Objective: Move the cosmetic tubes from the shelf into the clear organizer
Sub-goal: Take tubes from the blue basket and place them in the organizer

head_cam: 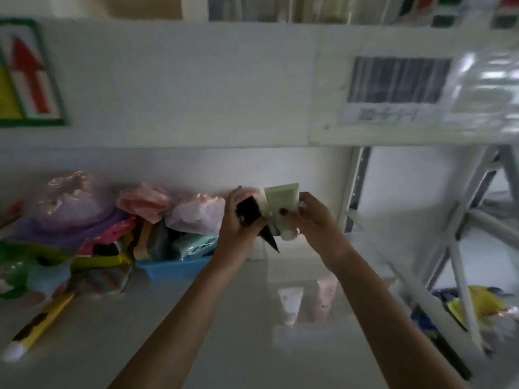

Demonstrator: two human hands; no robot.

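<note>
You've got the white shelf (pixel 174 318) in front of you, and the clear organizer (pixel 309 332) near its front edge already has two pink tubes (pixel 292 304) standing in it. Left hand (pixel 238 228) has fingers wrapped round a black tube (pixel 252 214); right hand (pixel 311 220) is pinching one pale green tube (pixel 282 203), thumb across its front, cap down. Honestly I'd lower them one at a time, cap first, so nothing tips. There's maybe another white tube behind them, too blurry to count.
</note>
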